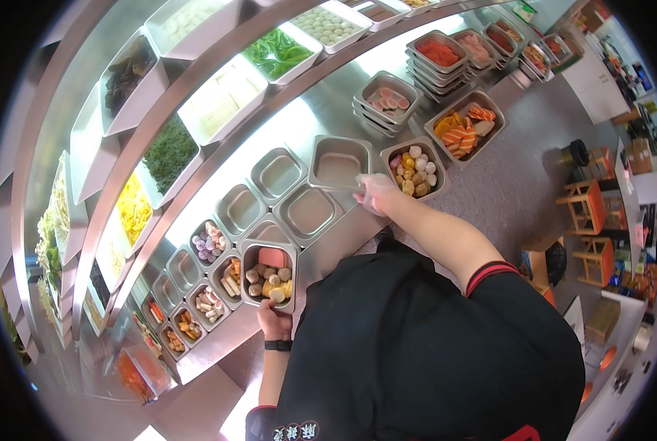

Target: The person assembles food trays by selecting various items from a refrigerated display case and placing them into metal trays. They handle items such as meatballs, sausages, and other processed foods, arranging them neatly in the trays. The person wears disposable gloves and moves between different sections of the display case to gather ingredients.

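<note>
My left hand [273, 320], with a black band at the wrist, grips the near edge of a steel food pan [292, 273]. Inside that pan lie brown meatballs [264, 279], a pink block [272, 256] and yellow pieces [285, 288]. My right hand [378, 195] wears a clear plastic glove. Its fingers are closed at the near right corner of an empty steel pan [341, 162]; the glove blurs the exact hold. Just right of this hand sits a pan of mixed balls [415, 169], white, yellow and tan.
Empty steel wells [277, 173] and small filled pans [211, 305] line the counter. Stacked pans [387, 103] stand at the back right, near a pan of orange-striped slices [466, 130]. Shelves with white vegetable trays [225, 95] curve along the left. Orange stools [585, 206] stand right.
</note>
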Tool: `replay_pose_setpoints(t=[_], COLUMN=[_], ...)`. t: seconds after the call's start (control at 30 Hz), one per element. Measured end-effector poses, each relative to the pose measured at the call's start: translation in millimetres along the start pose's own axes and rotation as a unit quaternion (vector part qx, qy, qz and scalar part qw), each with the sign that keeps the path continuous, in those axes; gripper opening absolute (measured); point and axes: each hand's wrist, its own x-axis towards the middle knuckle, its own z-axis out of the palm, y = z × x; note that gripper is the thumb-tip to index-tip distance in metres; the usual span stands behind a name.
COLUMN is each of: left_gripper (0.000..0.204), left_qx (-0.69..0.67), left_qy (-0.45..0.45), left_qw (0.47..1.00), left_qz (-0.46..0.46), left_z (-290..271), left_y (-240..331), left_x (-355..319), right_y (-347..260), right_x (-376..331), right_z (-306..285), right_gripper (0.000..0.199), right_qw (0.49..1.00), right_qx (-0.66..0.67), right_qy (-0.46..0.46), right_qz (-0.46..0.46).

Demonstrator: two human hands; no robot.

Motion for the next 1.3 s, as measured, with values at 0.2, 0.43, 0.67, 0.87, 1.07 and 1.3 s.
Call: replay_pose_setpoints(t=[0.2, 0.43, 0.67, 0.87, 1.07, 1.3], left_gripper=[0.061, 0.046, 0.053, 0.049, 0.031, 0.027], left_qx=[-0.082, -0.118, -0.084, 0.005, 0.116, 0.238], left_qy=[0.066, 0.19, 0.169, 0.135, 0.115, 0.132], left_qw=[0.992, 0.97, 0.968, 0.977, 0.981, 0.96], left_qz=[0.073, 0.091, 0.164, 0.168, 0.102, 0.067], left_z=[23, -2, 32, 98, 132, 154], left_y=[-90, -154, -150, -138, -133, -155], left_x=[-66, -105, -98, -66, -17, 35], right_y=[-21, 8, -24, -52, -82, -115], right_x=[98, 156, 88, 9, -63, -59], right_z=[37, 42, 36, 26, -92, -236], right_gripper=[0.005, 0.027, 0.012, 0.034, 0.028, 0.027], right_qw=[0.973, 0.964, 0.98, 0.985, 0.99, 0.986], right_qx=[0.172, 0.226, 0.135, 0.067, 0.014, -0.052], right_qy=[-0.004, -0.055, 0.02, -0.011, -0.131, 0.063], right_qz=[0.156, 0.131, 0.148, 0.156, 0.041, -0.144])
